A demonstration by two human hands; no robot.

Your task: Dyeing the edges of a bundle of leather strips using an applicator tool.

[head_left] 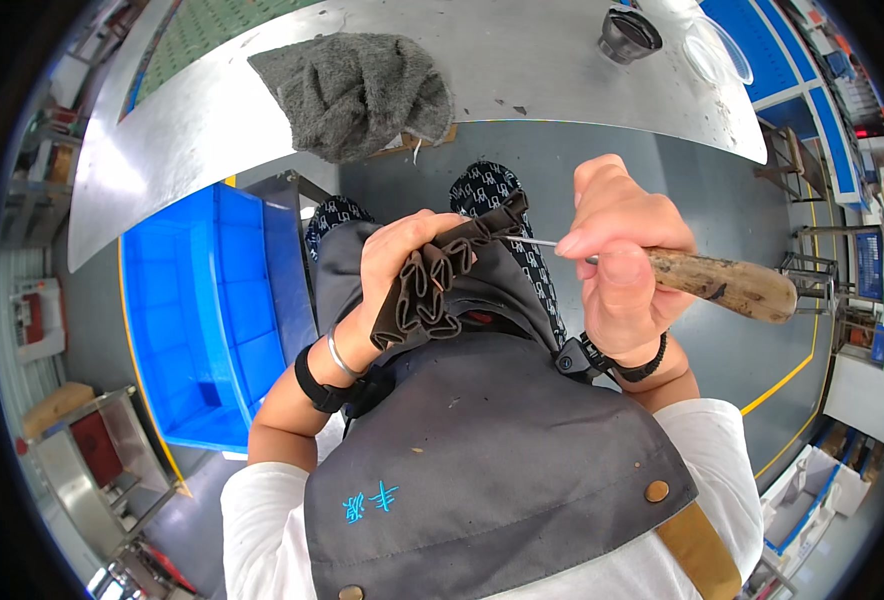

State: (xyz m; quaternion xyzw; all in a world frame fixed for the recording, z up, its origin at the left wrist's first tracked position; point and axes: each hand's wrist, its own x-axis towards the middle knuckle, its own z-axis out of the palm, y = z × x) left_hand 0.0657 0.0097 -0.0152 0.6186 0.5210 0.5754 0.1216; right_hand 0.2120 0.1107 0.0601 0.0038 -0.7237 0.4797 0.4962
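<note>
My left hand [394,252] is wrapped round a dark brown piece with wavy, looped folds [430,285], held above my lap in front of the apron. What the piece is cannot be told. In my right hand [630,240] is a wooden-handled pick-like tool [730,284], its thick, worn handle sticking out to the right. A thin metal shank points left from my fingers, and its end meets the upper right part of the folded piece. Where exactly the tip sits is hidden among the folds.
Ahead, a metal table [522,75] carries a crumpled grey cloth [357,95], a black cup-shaped part [629,37] and a clear plastic container [714,50]. A large blue bin [187,320] stands at my left. Metal stands [812,270] are on the right.
</note>
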